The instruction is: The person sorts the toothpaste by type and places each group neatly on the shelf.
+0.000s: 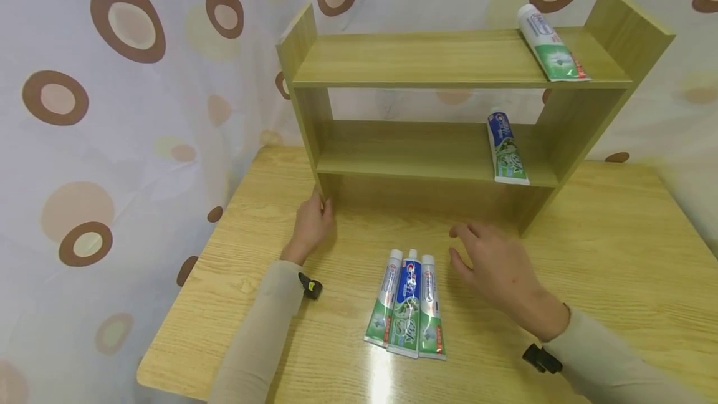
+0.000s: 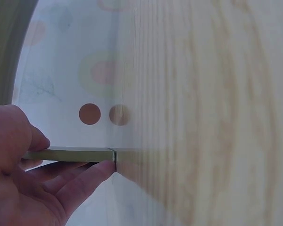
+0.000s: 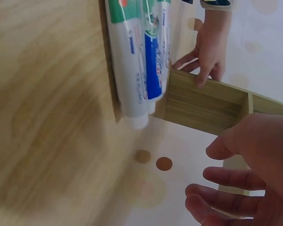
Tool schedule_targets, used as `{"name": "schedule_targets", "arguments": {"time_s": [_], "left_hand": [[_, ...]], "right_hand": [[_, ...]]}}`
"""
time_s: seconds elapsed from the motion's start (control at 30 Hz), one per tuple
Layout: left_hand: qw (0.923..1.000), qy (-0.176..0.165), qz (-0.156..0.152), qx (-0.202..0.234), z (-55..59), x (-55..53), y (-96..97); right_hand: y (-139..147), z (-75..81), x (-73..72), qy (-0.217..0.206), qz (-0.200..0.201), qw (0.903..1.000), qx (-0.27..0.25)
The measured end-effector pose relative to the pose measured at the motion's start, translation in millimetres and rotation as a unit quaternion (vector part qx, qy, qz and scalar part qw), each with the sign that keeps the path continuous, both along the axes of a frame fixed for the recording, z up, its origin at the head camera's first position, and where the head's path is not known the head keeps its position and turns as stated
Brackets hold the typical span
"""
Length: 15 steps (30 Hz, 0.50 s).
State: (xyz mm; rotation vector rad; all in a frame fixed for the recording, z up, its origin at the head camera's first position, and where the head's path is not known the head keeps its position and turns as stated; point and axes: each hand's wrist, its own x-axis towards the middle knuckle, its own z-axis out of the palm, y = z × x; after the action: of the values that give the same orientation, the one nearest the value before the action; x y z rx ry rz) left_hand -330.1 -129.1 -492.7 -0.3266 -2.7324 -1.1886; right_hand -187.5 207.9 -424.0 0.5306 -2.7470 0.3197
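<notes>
My left hand (image 1: pixel 313 224) grips the lower front edge of the left side panel of a wooden shelf (image 1: pixel 404 148). In the left wrist view the thumb lies on one face of the panel (image 2: pixel 75 154) and the fingers on the other. Loosely bent and holding nothing, my right hand (image 1: pixel 493 267) is in front of the shelf, right of three toothpaste tubes. These lie side by side, caps toward the shelf: a white-green tube (image 1: pixel 384 298), a blue-green tube (image 1: pixel 406 304) and another white-green tube (image 1: pixel 430 307).
On the top board lies a white-green toothpaste tube (image 1: pixel 552 45), and on the middle board a blue-green one (image 1: pixel 507 148), both toward the right. The wooden table (image 1: pixel 617 254) stands against a patterned curtain (image 1: pixel 140 161).
</notes>
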Motion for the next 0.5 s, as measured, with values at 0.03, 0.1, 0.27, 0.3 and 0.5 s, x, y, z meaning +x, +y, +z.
{"name": "schedule_targets", "arguments": {"time_s": [0.03,0.1,0.27,0.3,0.5], "left_hand": [[1.0,0.002,-0.001,-0.001,0.2,0.1,0.0],[1.0,0.005,-0.001,-0.004,0.3,0.1,0.1],[0.9999,0.013,0.002,-0.009,0.0,-0.2,0.0],[0.9998,0.015,0.003,-0.009,-0.3,-0.2,-0.1],[0.9999,0.001,0.008,-0.013,1.3,1.8,0.4]], "right_hand": [[-1,-2.4,0.9,-0.005,0.0,1.0,0.0],[-2,-7.5,3.2,-0.019,-0.001,0.9998,0.0],[-5,-19.3,7.9,-0.048,-0.002,0.9988,-0.005],[-6,-21.3,8.4,-0.049,-0.002,0.9988,-0.005],[-10,-31.1,10.6,-0.057,0.006,0.9983,-0.008]]}}
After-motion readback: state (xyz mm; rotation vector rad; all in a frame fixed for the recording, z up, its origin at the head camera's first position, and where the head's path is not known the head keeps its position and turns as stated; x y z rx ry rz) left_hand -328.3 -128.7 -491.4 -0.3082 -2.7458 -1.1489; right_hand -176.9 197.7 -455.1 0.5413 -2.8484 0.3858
